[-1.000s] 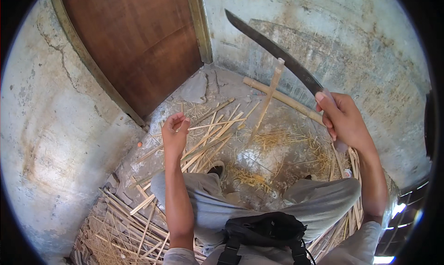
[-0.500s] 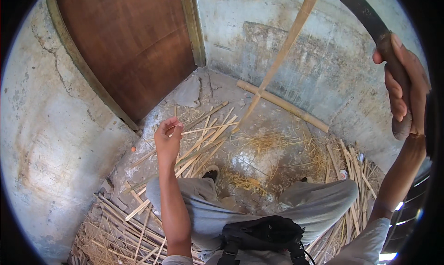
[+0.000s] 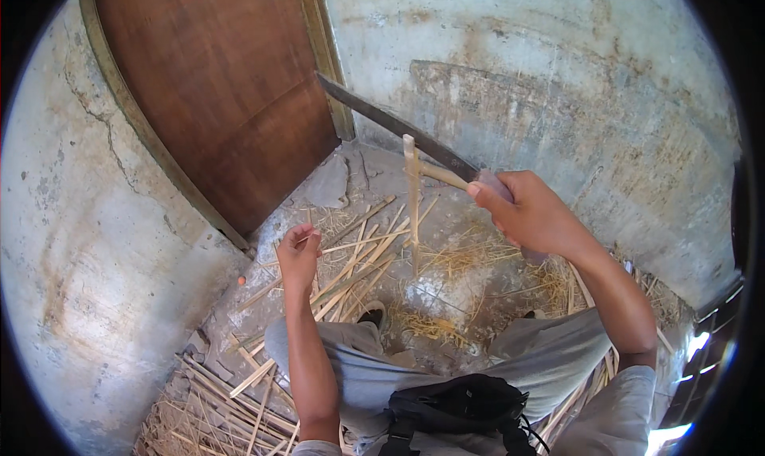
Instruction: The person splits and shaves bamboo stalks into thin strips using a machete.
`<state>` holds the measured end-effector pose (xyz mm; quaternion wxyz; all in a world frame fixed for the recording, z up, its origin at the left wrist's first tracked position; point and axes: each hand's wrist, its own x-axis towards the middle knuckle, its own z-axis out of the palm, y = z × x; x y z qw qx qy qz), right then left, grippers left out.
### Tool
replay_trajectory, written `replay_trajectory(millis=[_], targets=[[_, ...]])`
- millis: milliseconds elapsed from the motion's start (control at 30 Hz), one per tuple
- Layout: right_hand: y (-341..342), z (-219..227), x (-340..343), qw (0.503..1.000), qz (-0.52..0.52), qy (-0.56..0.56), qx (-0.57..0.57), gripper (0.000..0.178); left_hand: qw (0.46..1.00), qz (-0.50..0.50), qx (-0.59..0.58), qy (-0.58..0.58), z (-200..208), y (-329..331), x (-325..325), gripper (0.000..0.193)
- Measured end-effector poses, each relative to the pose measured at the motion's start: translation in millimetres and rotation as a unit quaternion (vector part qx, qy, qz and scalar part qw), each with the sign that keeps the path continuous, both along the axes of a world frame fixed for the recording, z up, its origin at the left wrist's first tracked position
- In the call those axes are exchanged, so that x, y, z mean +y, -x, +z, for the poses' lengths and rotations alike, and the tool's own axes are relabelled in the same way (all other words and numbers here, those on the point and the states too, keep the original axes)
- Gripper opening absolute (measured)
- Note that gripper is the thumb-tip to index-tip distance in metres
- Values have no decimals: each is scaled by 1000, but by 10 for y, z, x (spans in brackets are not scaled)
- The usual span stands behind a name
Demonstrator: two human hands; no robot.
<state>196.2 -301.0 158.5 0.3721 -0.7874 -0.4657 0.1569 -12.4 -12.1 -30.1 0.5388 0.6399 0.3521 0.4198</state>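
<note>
My right hand point(image 3: 530, 213) is closed round the handle of a machete point(image 3: 398, 127), its long dark blade pointing up and left across the view. A narrow bamboo strip point(image 3: 412, 205) stands nearly upright between my hands. Its top end meets the blade; I cannot tell whether the blade is cut into it. Behind it, a bamboo pole point(image 3: 441, 175) on the floor is partly hidden by the machete. My left hand point(image 3: 299, 250) hovers before my left knee with curled fingers. Whatever they hold, if anything, is too small to make out.
Split bamboo strips point(image 3: 355, 277) lie on the floor beyond my left hand, with more point(image 3: 239, 400) at lower left. Straw and shavings point(image 3: 434, 324) lie between my feet. A brown door point(image 3: 215, 97) and a stained wall point(image 3: 558, 121) stand ahead. A black bag point(image 3: 458, 404) rests at my waist.
My right hand has swung down and left from high at the right, bringing the machete to mid view. The bamboo strip's top has come down with the blade. My left hand stays curled.
</note>
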Motion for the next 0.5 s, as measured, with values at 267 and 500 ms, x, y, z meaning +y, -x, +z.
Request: replay_trajectory(millis=[267,500], targets=[[19,264,-123,998,-43,-47,18,47,1000,0,-19,1,-18,-20,-27,27],[132,1213,-595,978,-118,-169,-38,32,998,38,22,-34,-23,214,58,30]])
